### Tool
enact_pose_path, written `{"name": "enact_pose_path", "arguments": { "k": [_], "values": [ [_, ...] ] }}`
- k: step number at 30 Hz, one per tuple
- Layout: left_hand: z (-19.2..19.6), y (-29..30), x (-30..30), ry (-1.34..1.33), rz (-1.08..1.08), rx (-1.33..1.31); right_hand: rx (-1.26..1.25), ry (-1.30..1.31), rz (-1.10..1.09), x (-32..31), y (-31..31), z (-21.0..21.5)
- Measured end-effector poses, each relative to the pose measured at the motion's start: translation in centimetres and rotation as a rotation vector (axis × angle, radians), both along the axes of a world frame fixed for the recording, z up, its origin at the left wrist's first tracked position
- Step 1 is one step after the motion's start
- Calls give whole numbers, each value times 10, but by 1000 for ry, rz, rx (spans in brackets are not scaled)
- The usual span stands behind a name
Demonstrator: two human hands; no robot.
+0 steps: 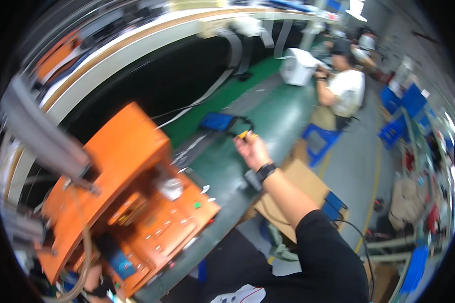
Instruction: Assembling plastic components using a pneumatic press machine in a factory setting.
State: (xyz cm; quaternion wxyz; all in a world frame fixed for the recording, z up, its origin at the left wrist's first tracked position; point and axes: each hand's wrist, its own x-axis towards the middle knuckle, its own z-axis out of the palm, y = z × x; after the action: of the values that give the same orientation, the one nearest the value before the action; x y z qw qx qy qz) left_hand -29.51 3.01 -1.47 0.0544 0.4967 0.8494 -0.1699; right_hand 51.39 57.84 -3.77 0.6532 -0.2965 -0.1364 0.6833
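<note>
My right hand (253, 150) reaches over the green workbench, a dark band on its wrist. Its fingers are closed around a small yellow-and-black object (246, 135), too blurred to name more exactly. Just beyond the fingertips lies a flat blue item (216, 121) with a black loop, perhaps a cable or strap, curving toward the hand. I cannot tell whether the loop joins the held object. An orange machine (131, 146) with a hooded top stands to the left of the hand. Inside it, a clear rounded part (171, 188) rests on the orange bed. My left hand is not visible.
Hoses and grey cylinders (45, 131) crowd the machine's left. A cardboard box (293, 197) stands beside the bench under my right arm. Farther along, a co-worker (346, 88) sits by a white box (297, 66). Skin and dark cloth (103, 288) show at lower left; whose is unclear.
</note>
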Motion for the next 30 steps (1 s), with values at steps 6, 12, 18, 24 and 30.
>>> {"name": "enact_pose_path", "arguments": {
  "k": [6, 12, 18, 24, 30],
  "values": [
    [31, 13, 114, -58, 100, 16, -225, -942, 275, -52, 96, 63],
    [90, 207, 213, -139, 17, 98, 868, -1605, 24, -114, 164, -35],
    [110, 216, 235, -122, 77, 160, 1384, -1630, 106, -231, 72, 76],
    [115, 222, 243, -215, -71, 283, 1331, -1619, 394, -181, 49, 108],
    [109, 234, 249, -384, -282, 438, 1340, -1811, 439, -65, 27, 141]
  ]
}}
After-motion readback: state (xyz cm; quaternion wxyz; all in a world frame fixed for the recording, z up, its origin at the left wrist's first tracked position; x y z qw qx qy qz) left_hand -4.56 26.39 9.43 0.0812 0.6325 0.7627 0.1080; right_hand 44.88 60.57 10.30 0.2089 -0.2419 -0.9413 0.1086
